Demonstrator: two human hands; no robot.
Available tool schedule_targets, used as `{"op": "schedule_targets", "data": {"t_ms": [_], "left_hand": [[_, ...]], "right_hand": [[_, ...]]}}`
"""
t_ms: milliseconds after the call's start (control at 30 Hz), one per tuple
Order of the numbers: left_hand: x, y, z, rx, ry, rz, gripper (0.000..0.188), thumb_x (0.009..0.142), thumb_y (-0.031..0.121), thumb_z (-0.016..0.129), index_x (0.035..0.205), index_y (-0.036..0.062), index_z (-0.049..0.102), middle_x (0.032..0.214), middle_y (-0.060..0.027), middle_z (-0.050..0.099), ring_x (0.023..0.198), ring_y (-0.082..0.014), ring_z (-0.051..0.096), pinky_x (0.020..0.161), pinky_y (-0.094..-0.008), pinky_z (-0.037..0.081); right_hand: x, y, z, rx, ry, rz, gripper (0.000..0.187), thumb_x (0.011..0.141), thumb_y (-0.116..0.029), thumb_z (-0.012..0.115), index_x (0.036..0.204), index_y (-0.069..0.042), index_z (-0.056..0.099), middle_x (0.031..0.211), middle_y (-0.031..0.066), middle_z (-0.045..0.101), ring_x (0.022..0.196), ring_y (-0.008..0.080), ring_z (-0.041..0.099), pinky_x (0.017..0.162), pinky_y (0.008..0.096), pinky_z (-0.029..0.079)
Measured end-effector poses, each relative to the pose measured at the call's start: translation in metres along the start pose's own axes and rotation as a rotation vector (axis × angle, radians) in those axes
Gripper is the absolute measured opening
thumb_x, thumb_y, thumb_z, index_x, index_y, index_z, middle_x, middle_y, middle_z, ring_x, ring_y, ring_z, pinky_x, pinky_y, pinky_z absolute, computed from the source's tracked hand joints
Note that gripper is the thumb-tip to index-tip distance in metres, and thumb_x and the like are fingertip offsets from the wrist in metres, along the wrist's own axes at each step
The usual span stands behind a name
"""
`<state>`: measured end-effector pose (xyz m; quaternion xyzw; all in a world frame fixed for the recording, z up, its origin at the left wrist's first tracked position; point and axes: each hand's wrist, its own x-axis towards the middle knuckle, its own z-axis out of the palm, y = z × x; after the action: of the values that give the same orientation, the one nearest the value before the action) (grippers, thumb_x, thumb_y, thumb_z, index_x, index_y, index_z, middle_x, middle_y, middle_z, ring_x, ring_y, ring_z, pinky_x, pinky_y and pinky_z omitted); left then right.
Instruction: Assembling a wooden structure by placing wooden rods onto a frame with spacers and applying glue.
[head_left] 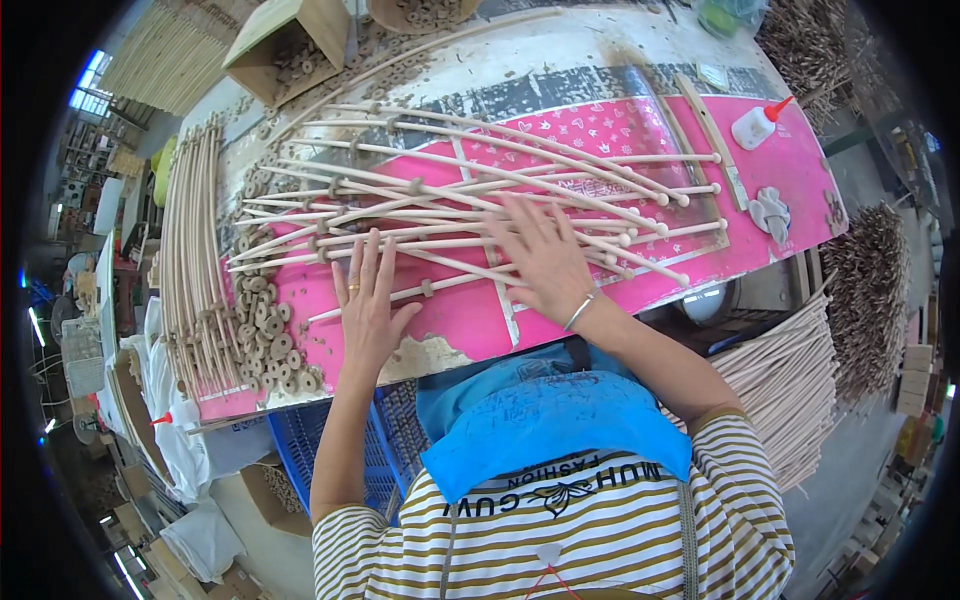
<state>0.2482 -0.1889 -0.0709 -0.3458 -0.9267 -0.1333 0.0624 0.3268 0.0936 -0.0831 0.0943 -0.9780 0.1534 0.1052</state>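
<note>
Across the pink-covered table (pixel 420 335) lies a loose, crisscrossed spread of pale wooden rods (pixel 470 188). Each has a rounded knob at its right end, and several carry a small wooden ring toward the left. My left hand (pixel 368 300) rests on the rods' left part, fingers spread, wearing a ring. Flat over their middle lies my right hand (pixel 545 262), fingers outstretched, with a bracelet at the wrist. Neither hand grips a rod. Parts of the rods under both palms are hidden.
Loose wooden rings (pixel 268 325) are heaped left of the rods, beside a row of stacked rods (pixel 197 260). A wooden box (pixel 290 55) stands at the back. On the right are a white glue bottle (pixel 757 124) and a crumpled cloth (pixel 770 214); rod bundles (pixel 785 370) sit below.
</note>
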Motion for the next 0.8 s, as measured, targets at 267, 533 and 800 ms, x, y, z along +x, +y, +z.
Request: {"op": "schedule_targets", "data": {"t_ms": [267,533,800], "left_hand": [[0.039,-0.019,-0.003,0.216,0.024,0.073,0.097,0.078,0.009,0.077,0.163,0.0212,0.033,0.167,-0.0066,0.032,0.153,-0.0251,0.032,0.125,-0.0615,0.016],[0.126,-0.039,-0.015,-0.035,-0.133,0.123,0.101,0.083,0.039,0.08,0.166,0.0196,0.026,0.171,-0.0084,0.028,0.157,-0.0331,0.024,0.123,-0.0638,0.016],[0.302,-0.115,0.05,-0.126,0.043,0.03,0.072,0.095,0.027,0.067,0.16,0.0164,0.038,0.149,-0.0157,0.055,0.132,-0.0395,0.055,0.11,-0.0507,0.043]], "right_hand": [[0.03,0.054,-0.003,-0.147,0.051,-0.087,0.071,0.081,-0.006,0.069,0.15,-0.01,0.05,0.109,0.0081,0.063,0.109,0.0257,0.061,0.095,0.0417,0.046],[0.083,0.128,-0.024,-0.224,-0.084,0.054,0.075,0.079,-0.014,0.08,0.148,-0.015,0.05,0.152,0.0124,0.048,0.144,0.0312,0.044,0.121,0.0564,0.032],[0.105,0.181,-0.016,0.044,-0.117,0.014,0.084,0.067,-0.012,0.088,0.143,-0.01,0.052,0.126,0.0122,0.061,0.117,0.0332,0.061,0.1,0.0427,0.052]]}}
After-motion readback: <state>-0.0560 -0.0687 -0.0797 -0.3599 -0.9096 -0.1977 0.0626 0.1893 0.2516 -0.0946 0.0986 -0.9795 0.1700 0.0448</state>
